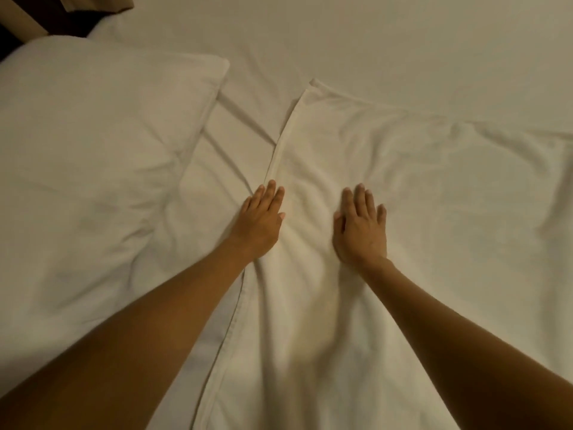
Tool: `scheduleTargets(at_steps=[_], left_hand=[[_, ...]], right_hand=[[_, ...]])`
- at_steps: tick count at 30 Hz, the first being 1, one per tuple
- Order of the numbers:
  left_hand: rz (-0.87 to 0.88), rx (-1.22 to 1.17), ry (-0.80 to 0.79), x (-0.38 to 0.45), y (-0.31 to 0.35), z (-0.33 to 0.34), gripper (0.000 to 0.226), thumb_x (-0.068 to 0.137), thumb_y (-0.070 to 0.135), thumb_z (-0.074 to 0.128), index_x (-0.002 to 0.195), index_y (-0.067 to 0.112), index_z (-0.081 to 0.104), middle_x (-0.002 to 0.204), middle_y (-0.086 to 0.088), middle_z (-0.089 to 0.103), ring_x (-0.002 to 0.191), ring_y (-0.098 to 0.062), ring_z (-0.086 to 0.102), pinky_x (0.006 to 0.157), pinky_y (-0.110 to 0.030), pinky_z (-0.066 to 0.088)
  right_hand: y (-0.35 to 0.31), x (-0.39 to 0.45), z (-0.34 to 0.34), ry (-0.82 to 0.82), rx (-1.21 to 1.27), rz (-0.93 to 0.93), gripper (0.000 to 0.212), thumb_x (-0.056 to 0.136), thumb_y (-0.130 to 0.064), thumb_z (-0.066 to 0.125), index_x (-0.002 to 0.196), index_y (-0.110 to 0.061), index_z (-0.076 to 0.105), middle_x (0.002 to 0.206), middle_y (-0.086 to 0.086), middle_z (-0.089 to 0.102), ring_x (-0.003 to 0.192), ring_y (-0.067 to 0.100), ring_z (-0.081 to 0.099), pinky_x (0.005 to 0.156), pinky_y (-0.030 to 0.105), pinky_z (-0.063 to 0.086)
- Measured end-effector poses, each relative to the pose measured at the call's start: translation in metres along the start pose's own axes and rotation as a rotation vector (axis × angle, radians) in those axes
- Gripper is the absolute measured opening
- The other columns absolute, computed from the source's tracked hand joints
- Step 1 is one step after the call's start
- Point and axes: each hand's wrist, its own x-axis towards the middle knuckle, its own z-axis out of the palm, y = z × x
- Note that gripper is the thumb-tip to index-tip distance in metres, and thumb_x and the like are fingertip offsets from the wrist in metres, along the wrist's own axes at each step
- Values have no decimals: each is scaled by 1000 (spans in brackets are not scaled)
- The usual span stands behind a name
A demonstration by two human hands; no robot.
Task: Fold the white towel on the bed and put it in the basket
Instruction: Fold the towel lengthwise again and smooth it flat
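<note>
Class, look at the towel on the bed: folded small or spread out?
Spread out. The towel lies flat and wide across the bed, both hands, left and right, pressing flat on it.

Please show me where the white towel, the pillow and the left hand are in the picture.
white towel [403, 187]: head view, on its flat upper layer.
pillow [93, 125]: head view, on its middle.
left hand [260, 221]: head view, on the back of the hand.

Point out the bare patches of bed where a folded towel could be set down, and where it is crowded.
Bare sheet lies beyond the white towel's far edge, right of the pillow. A narrow wrinkled strip runs between pillow and towel hem. It is crowded in the near middle, where the left hand and right hand lie flat on the towel.
</note>
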Motion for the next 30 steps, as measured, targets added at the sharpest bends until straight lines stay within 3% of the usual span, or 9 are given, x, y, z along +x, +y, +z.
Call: scheduleTargets(at_steps=[2,5,10,12,16,20,25,28,30], left_hand=[[22,-1,-72,-1,-2,-7,55,103,29,23,152,10,7,161,-12,3,148,-28,8,121,-40,16],[58,-20,-92,-4,-11,-26,53,103,20,27,152,10,10,161,-11,5,148,-25,10,120,-39,18],[123,57,-106,-11,-37,-40,71,90,-5,37,153,12,6,161,-9,1,149,-22,7,120,-37,18],[152,102,-107,-9,-48,-39,75,89,-8,36,153,14,4,161,-8,0,149,-21,6,120,-37,18],[212,145,-34,9,-61,-32,64,98,2,33,153,16,4,161,-8,-1,149,-21,5,120,-39,14],[275,180,3,31,-63,-33,60,100,13,34,153,15,5,161,-8,-2,149,-21,6,120,-39,13],[411,267,25,62,-66,-42,67,96,6,39,153,14,4,161,-8,-2,149,-22,7,119,-39,13],[462,296,47,82,-59,-45,66,96,5,36,153,13,4,161,-9,-2,149,-23,6,119,-39,13],[492,286,79,97,-53,-45,64,99,15,37,152,13,3,161,-10,0,149,-23,8,119,-40,14]], right_hand=[[-14,-20,5,-26,46,46,55,101,-33,21,151,-15,7,159,11,-2,146,25,-4,118,44,-3],[-45,-58,15,-60,116,51,57,101,-36,20,151,-16,3,159,11,-4,146,25,-5,117,43,-4],[-97,-129,51,-38,232,48,57,101,-36,17,150,-15,-4,158,8,-12,145,22,-12,114,40,-13],[-116,-151,66,13,278,74,57,101,-35,18,149,-13,-1,157,7,-8,145,23,-8,118,42,-8],[-147,-181,92,151,205,70,63,94,-30,37,149,-8,14,156,11,14,144,24,7,113,44,7],[-179,-189,104,122,136,31,73,81,-22,47,147,-6,22,153,13,25,142,25,16,112,43,11],[-195,-167,111,140,249,467,75,85,-29,50,147,-4,17,154,15,24,143,25,14,113,44,13],[-191,-153,113,211,229,482,74,88,-34,46,148,-5,16,156,13,17,144,23,12,114,45,14],[-186,-144,112,262,210,504,69,91,-35,42,149,-6,17,157,12,13,145,22,9,115,44,13]])
